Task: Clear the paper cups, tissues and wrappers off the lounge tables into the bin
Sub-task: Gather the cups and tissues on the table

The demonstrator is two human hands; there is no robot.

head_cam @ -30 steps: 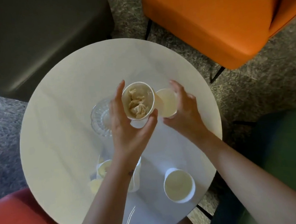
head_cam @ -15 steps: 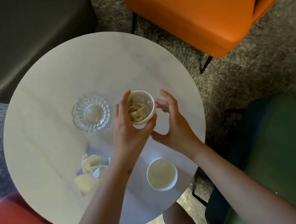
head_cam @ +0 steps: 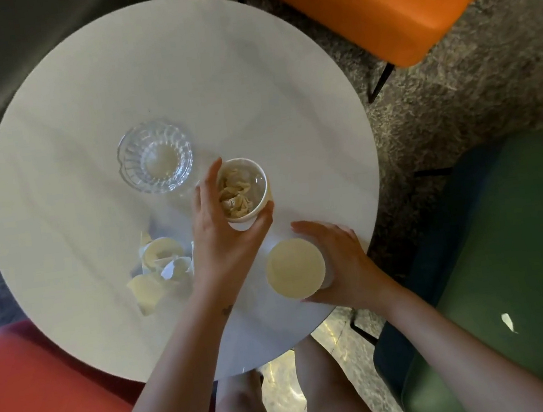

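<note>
Over round table [head_cam: 80, 127] — left hand [head_cam: 230, 245] curled round tissue-stuffed cup [head_cam: 244, 192]; right hand [head_cam: 350, 264] seemingly gripping 2nd cup [head_cam: 295, 268].

Glossy table [head_cam: 78, 110], ribbed glass dish [head_cam: 155, 156]

At table [head_cam: 109, 88] centre: left hand [head_cam: 223, 243] hides near wall and base of tissue-filled cup [head_cam: 255, 178]. At table's near edge: right hand [head_cam: 346, 261] masks outer side of empty cup [head_cam: 295, 268]. Left of centre, crumpled pile [head_cam: 161, 272] blurred; cups or wrappers, cannot tell. Beyond table, orange chair [head_cam: 374, 2] cropped by frame.
</note>
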